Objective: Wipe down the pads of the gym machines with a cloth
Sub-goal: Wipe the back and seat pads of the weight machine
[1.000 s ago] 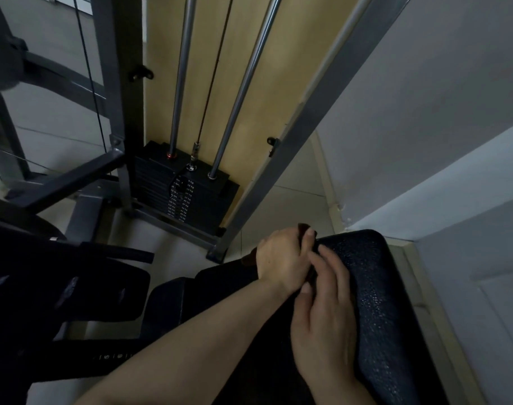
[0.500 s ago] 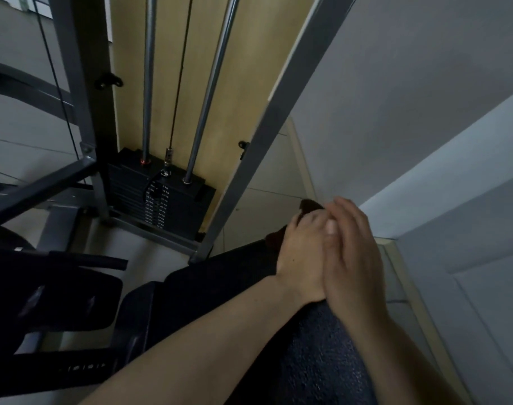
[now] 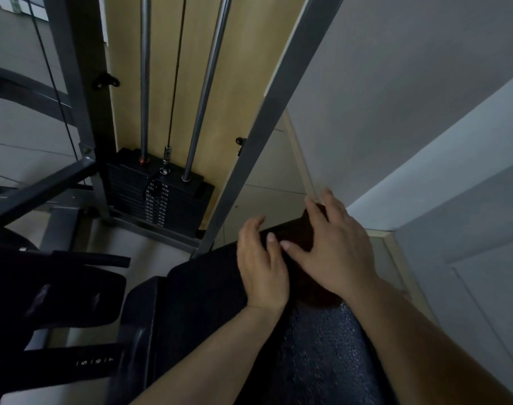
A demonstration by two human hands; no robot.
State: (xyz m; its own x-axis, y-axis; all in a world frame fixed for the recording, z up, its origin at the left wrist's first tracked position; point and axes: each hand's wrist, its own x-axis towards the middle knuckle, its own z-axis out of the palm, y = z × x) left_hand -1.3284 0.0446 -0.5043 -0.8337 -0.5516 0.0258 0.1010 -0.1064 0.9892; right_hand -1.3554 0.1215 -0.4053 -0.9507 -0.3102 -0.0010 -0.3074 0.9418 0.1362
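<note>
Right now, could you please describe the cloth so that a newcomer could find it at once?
Start at the black weight stack and come right to the textured black pad. At its far end lies the cloth, under both hands, right and left. It is dark brown and smooth, unlike the pebbled pad.

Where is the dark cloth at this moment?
In the head view the cloth lies on the far end of the black pad, under the right hand, with the left hand beside it.
</note>
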